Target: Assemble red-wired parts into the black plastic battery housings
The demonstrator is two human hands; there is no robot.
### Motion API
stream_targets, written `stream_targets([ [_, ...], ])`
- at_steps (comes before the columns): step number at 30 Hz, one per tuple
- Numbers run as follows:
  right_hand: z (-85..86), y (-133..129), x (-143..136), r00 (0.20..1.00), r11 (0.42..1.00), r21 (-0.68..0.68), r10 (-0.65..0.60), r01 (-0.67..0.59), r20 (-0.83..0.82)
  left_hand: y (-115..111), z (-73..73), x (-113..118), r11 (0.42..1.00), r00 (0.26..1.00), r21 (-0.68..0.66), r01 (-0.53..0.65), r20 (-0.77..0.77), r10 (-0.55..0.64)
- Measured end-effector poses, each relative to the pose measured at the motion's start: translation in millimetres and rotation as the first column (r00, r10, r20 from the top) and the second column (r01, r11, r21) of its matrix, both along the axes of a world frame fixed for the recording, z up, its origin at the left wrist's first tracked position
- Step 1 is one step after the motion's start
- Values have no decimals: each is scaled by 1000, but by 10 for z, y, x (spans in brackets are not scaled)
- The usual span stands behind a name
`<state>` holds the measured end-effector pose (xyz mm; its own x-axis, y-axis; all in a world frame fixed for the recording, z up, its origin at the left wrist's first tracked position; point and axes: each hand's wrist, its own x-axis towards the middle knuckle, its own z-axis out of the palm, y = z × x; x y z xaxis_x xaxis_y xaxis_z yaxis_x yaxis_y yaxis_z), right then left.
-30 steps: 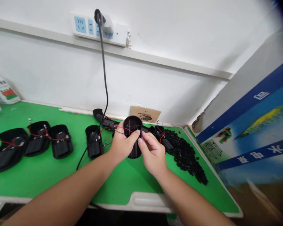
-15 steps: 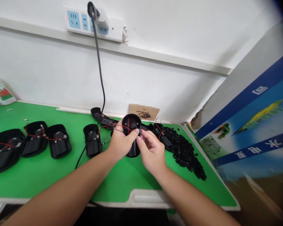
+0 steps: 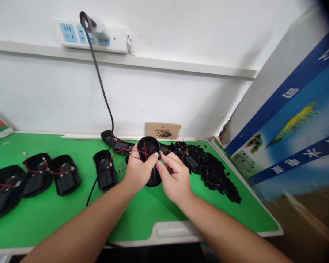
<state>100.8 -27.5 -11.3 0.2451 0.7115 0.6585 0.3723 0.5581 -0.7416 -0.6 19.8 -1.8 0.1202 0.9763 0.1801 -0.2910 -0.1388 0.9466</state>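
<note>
the left hand (image 3: 139, 168) grasps the shell (image 3: 154, 178) over the middle of the surface (image 3: 137, 219), long axis toward the near edge, the right hand (image 3: 177, 179) touching its right side, any pinch unclear.

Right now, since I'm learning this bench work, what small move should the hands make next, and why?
Perhaps a gentle press with the right hand at the edge of the black housing: that hand pinches there, the left hand grips the housing, and red wires cross the opening, so a hard push might catch them.
</note>
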Motion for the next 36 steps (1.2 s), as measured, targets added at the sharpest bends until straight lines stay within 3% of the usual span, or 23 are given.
stream_targets([
  [13, -25, -36, -9, 993, 994, 21, -111, 110, 36, -118, -15, 60, 1000, 1000, -9, -29, -13, 29],
  [23, -19, -9, 41, 992, 996, -12, -85, 86, 96, -104, 2, 66, 997, 999, -68, -23, 20, 25],
  [36, -198, -34, 8, 987, 986, -34, -161, 160, -2, -108, 52, 41, 999, 999, -32, 6, 36, -5],
])
